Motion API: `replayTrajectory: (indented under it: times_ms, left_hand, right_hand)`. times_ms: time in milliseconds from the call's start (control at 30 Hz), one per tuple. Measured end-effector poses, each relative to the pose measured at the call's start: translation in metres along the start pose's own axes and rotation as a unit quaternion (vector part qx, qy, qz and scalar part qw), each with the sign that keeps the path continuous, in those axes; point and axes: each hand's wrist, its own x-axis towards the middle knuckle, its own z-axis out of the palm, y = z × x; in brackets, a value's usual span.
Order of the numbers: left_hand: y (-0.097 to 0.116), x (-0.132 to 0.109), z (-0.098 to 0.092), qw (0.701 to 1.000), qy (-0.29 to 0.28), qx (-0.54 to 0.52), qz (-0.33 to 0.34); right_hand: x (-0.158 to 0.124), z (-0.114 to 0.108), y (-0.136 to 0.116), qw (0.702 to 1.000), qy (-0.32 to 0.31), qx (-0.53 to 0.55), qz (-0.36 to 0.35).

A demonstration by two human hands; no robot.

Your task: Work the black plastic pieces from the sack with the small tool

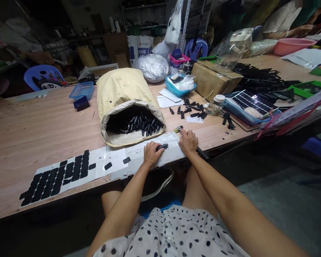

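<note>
My left hand (pixel 151 154) is closed around a slim black plastic part (pixel 162 146), held low over a white board (pixel 169 154) at the table's front edge. To its right, my right hand (pixel 188 141) grips a small hammer (pixel 178 129) with a yellowish head, its dark handle slanting out below the hand. Directly behind my hands lies a cream sack (pixel 123 85), its mouth facing me and many similar black parts (pixel 143 123) inside. Left of my left hand, a white sheet (pixel 96 162) carries rows of black rounded stickers, with two loose ones (pixel 126 160) nearer the hand.
Several black parts (pixel 195 109) lie scattered behind my right hand. A cardboard box (pixel 214 79), a tray with a solar panel (pixel 250 107) and a heap of black pieces (pixel 259 78) fill the right side. Blue baskets (pixel 81 90) stand left of the sack. Another person's arm (pixel 294 32) shows far right.
</note>
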Motion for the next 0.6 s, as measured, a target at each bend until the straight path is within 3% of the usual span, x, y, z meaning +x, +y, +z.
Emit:
replayTrajectory:
  times_ms: [133, 200, 233, 333, 433, 500, 600]
  left_hand:
    - [-0.004, -0.048, -0.005, 0.984, -0.019, -0.088, 0.156]
    - [-0.011, -0.085, -0.005, 0.970, -0.082, -0.106, 0.203]
    - [-0.016, -0.102, -0.004, 0.969, -0.120, -0.094, 0.192]
    - [-0.035, -0.136, -0.001, 0.979, -0.201, 0.005, 0.017]
    - [-0.050, -0.139, 0.001, 0.948, -0.230, 0.118, -0.186]
    - [-0.055, -0.134, 0.001, 0.929, -0.233, 0.156, -0.240]
    - [-0.048, -0.126, -0.006, 0.924, -0.253, 0.152, -0.241]
  right_hand:
    - [0.000, 0.000, -0.002, 1.000, -0.007, -0.005, -0.003]
    - [-0.001, 0.000, -0.003, 1.000, -0.006, -0.005, -0.004]
    - [-0.001, -0.001, -0.003, 1.000, -0.004, -0.004, -0.003]
    - [-0.001, -0.001, -0.003, 1.000, 0.001, 0.001, -0.002]
    - [-0.001, -0.002, -0.003, 1.000, 0.003, 0.005, -0.003]
    - [-0.001, -0.001, -0.002, 1.000, 0.004, 0.007, -0.005]
    - [-0.001, 0.000, 0.000, 1.000, 0.003, 0.005, -0.008]
